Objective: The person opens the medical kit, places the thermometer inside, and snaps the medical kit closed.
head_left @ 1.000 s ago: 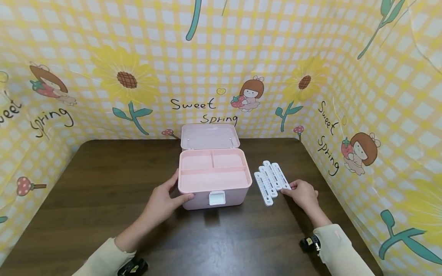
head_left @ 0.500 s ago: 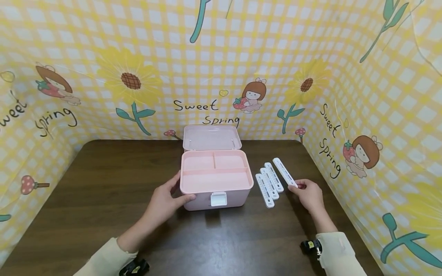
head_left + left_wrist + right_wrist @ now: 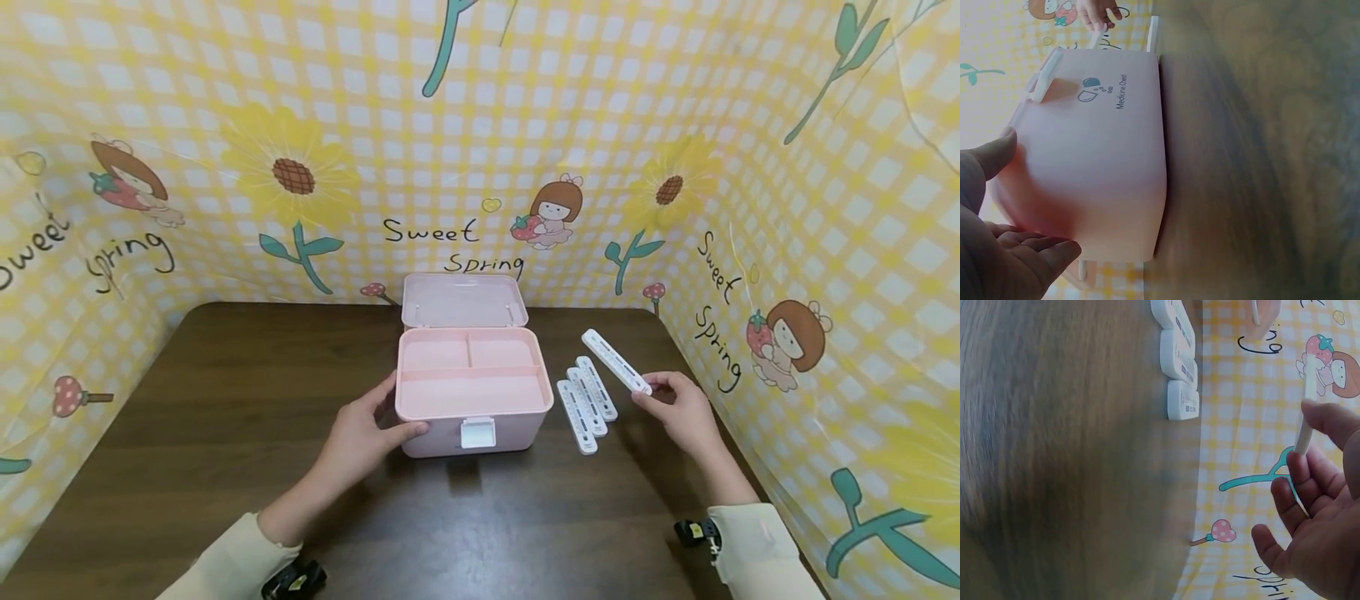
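Observation:
A pink medicine chest [image 3: 472, 392], lettered "Medicine Chest" on its front in the left wrist view, stands with its lid [image 3: 465, 302] raised at the back. Its divided tray [image 3: 471, 390] shows bare compartments. My left hand [image 3: 366, 425] holds its left front corner, thumb on the front and fingers along the side. Off the table, my right hand [image 3: 678, 408] pinches the near end of a slim white plastic stick [image 3: 617, 362] with small printing, between thumb and fingertips. Several similar white sticks [image 3: 587, 408] lie side by side, right of the chest.
The dark wooden table [image 3: 480, 525] meets a yellow checked cloth [image 3: 427, 150] at its back and right edges. A white latch [image 3: 477, 432] sticks out from the chest's front.
My right hand has lifted one white stick away from the others and turned its far end leftward. My left hand keeps its hold on the chest. The head view has shifted slightly.

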`<state>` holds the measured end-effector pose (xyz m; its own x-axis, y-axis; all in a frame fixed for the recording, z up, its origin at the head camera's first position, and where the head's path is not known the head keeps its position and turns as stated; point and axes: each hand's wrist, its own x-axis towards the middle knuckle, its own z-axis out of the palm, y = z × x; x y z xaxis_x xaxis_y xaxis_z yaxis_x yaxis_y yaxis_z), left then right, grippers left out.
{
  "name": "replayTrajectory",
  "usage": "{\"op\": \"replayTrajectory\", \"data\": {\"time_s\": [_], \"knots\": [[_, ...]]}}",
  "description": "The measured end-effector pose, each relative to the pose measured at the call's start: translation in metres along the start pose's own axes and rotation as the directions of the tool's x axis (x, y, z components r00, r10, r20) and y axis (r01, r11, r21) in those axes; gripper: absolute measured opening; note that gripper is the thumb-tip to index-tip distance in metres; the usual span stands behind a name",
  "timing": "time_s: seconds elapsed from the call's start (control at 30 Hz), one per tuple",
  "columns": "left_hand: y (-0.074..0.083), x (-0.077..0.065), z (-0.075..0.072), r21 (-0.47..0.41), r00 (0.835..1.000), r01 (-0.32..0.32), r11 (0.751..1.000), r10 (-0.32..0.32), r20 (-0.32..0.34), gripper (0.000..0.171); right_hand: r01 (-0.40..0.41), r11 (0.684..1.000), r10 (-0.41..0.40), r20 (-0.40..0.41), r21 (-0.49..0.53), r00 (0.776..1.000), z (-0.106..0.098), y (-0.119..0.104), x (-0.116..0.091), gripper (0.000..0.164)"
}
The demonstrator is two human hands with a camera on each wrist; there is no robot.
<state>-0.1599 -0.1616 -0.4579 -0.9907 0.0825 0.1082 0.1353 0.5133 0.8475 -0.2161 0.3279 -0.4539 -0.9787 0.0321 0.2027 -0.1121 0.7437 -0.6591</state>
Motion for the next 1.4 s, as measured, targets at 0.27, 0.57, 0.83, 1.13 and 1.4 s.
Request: {"op": "replayTrajectory", "data": {"time_s": [0.27,0.57,0.83,1.13,1.4], "knots": [[-0.001,0.001,0.001,0.008,1.0,-0.01,1.0,0.01,-0.005,0.108,0.158,0.987,-0.157,-0.019,0.011,0.987,-0.01,-0.006,0.009,0.033],[-0.001,0.001,0.0,0.001,1.0,-0.017,1.0,0.017,0.0,0.107,0.263,0.964,-0.264,0.057,0.018,0.963,-0.026,-0.028,0.019,0.028],[0.0,0.001,0.0,0.0,1.0,-0.019,1.0,0.019,0.006,0.107,0.363,0.932,-0.361,0.13,0.012,0.923,-0.031,-0.049,0.025,0.025],[0.0,0.0,-0.001,-0.003,1.0,-0.01,1.0,0.01,0.007,0.107,0.463,0.886,-0.447,0.259,-0.004,0.856,-0.03,-0.07,0.031,0.028],[0.0,0.0,-0.001,-0.009,1.0,-0.014,1.0,0.014,0.008,0.107,0.567,0.824,-0.538,0.331,0.01,0.776,-0.022,-0.085,0.034,0.031]]}}
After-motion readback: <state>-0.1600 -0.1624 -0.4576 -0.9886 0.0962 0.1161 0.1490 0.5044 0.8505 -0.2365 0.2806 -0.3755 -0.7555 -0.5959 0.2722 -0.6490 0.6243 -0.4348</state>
